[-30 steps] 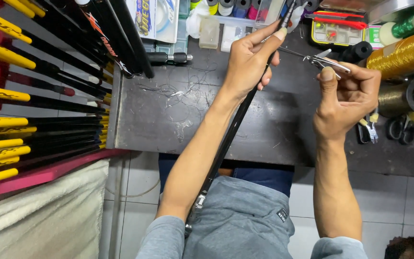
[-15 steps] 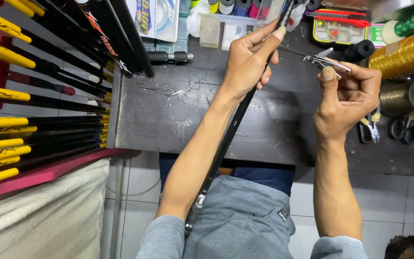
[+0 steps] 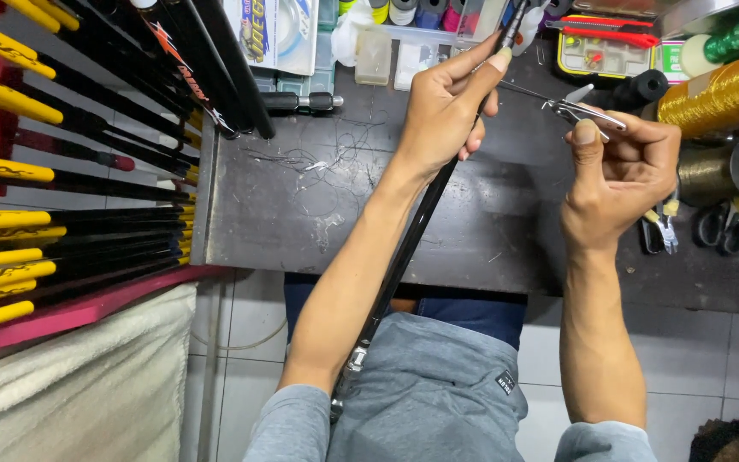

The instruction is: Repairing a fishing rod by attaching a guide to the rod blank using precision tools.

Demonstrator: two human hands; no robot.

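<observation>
My left hand (image 3: 446,107) grips a long black rod (image 3: 404,257) that runs from my lap up over the dark worktable (image 3: 301,222). Its thumb and forefinger pinch the rod near the top. My right hand (image 3: 622,175) holds a small metal clipper tool (image 3: 579,109) level with the rod. A thin wire or thread runs from the tool towards the rod. The rod's lower end with a metal fitting (image 3: 354,359) rests by my left elbow.
A rack of black and yellow rods (image 3: 70,171) fills the left side. Gold thread spools (image 3: 720,94), a black spool (image 3: 647,85), scissors (image 3: 716,227), a red-lidded parts box (image 3: 609,43) and small plastic boxes (image 3: 374,56) crowd the table's far and right parts.
</observation>
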